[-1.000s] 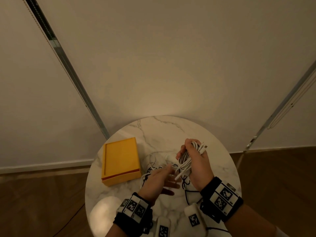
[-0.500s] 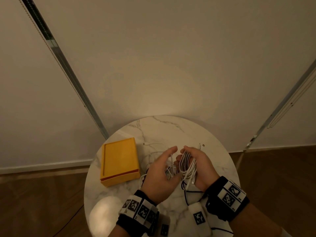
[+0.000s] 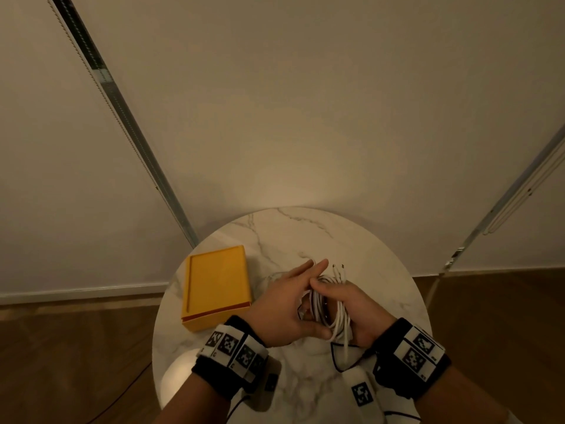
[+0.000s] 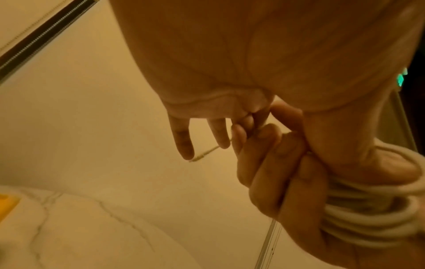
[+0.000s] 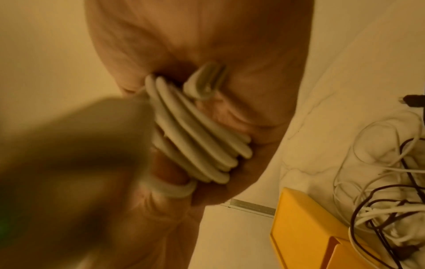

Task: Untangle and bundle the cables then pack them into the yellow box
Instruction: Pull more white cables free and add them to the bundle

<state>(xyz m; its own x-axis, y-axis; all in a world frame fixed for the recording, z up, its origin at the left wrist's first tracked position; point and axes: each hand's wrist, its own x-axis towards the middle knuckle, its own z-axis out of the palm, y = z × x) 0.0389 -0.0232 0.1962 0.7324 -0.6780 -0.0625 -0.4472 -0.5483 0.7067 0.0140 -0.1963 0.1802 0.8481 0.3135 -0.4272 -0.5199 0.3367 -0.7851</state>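
Observation:
A white cable coil is gripped in my right hand above the round marble table. Its two plug ends stick out past the fingers. My left hand lies flat against the coil with straight fingers, and its thumb presses on the loops. In the right wrist view the coil crosses my right palm, and one loop circles a digit below it. The closed yellow box lies on the table left of both hands.
Loose white and black cables lie tangled on the table beside the yellow box. A black cable trails under my right wrist. A wall stands close behind the table; wooden floor surrounds it.
My left hand rose from the table cables and closed in flat against the coil. My right hand turned and dropped slightly toward me, still holding the coil.

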